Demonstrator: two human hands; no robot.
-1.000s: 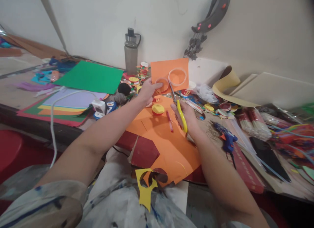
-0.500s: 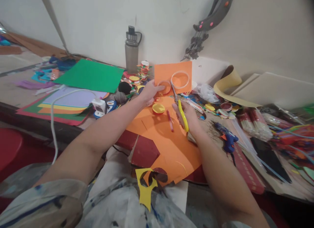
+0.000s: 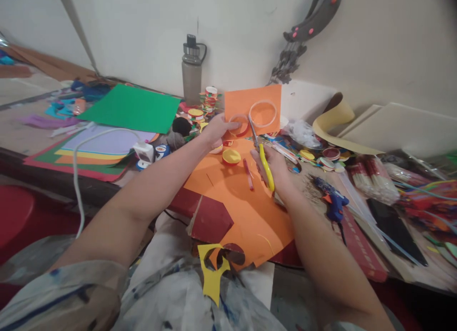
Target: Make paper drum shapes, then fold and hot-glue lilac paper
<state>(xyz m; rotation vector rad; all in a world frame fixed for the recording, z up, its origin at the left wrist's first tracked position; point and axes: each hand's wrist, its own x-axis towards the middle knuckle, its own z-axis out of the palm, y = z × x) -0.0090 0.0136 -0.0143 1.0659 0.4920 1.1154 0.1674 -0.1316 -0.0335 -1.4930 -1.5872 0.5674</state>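
Note:
My left hand (image 3: 216, 129) pinches the lower left edge of a small orange paper sheet (image 3: 250, 100) held upright above the table, with two rings showing against it. My right hand (image 3: 273, 169) grips yellow-handled scissors (image 3: 262, 155), whose blades reach up into the bottom edge of that sheet between the two rings. Below both hands lies a large orange sheet (image 3: 246, 212) with a yellow lid (image 3: 231, 156) and a red pen (image 3: 248, 174) on it.
A grey bottle (image 3: 192, 72) stands by the wall. Green paper (image 3: 132, 108) and stacked coloured sheets (image 3: 89, 152) lie left, with a white cable (image 3: 76, 179). A blue glue gun (image 3: 332, 200), stick bundles (image 3: 374, 179) and round scraps crowd the right. A yellow offcut (image 3: 212, 274) hangs on my lap.
The held orange sheet and both hands have shifted slightly to the right and the view has drifted; the scissors stay at the sheet's bottom edge.

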